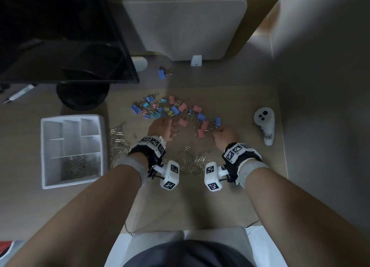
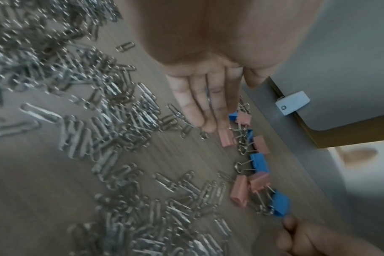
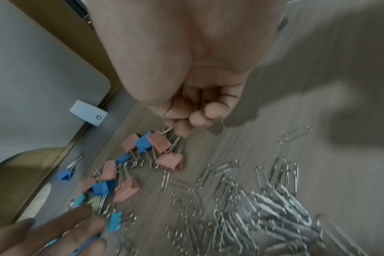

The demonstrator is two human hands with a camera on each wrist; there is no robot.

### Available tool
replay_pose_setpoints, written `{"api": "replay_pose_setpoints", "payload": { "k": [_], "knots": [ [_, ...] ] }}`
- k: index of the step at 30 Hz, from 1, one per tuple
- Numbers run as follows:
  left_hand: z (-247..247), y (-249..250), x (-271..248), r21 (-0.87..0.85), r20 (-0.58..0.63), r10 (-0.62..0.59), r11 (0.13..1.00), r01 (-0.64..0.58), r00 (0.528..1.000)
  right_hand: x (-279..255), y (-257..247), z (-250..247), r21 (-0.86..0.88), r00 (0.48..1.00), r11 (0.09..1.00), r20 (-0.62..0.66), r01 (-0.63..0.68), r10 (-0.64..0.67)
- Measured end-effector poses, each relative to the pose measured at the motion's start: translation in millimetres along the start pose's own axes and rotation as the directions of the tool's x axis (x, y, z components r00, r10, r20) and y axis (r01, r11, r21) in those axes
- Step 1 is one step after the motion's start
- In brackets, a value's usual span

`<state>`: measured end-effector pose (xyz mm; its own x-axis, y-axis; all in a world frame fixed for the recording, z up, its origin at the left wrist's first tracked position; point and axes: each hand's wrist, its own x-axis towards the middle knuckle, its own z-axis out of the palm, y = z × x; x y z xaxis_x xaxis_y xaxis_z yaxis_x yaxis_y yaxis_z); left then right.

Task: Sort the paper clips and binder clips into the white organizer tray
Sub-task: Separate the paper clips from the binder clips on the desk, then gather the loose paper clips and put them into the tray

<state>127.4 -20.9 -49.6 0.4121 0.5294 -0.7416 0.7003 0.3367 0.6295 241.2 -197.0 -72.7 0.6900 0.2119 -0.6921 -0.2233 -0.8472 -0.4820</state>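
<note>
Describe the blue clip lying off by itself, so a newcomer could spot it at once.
Start at the white panel standing at the back of the desk, with its small white foot. Just left of that foot lies one blue binder clip. It lies alone, apart from the colourful pile nearer the hands.

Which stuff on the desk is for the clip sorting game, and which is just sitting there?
For the sorting:
white organizer tray
silver paper clips
coloured binder clips
left hand
right hand

Just lying about:
white controller
pen
black monitor
white board
</note>
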Motion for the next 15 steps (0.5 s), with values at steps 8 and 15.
{"api": "replay_pose_setpoints", "payload": {
  "k": [8,15],
  "knots": [
    [-48,-28,-4,0.568,0.059,0.152,0.807,-0.158,0.987,-23,-30,52,0.016,0.962,0.978,0.174,0.209,-0.209],
    [-72,-56,4,0.577,-0.001,0.21,0.798,-0.171,0.978,-30,-50,88,-0.422,0.883,0.776,0.186,0.468,-0.431]
  ]
}}
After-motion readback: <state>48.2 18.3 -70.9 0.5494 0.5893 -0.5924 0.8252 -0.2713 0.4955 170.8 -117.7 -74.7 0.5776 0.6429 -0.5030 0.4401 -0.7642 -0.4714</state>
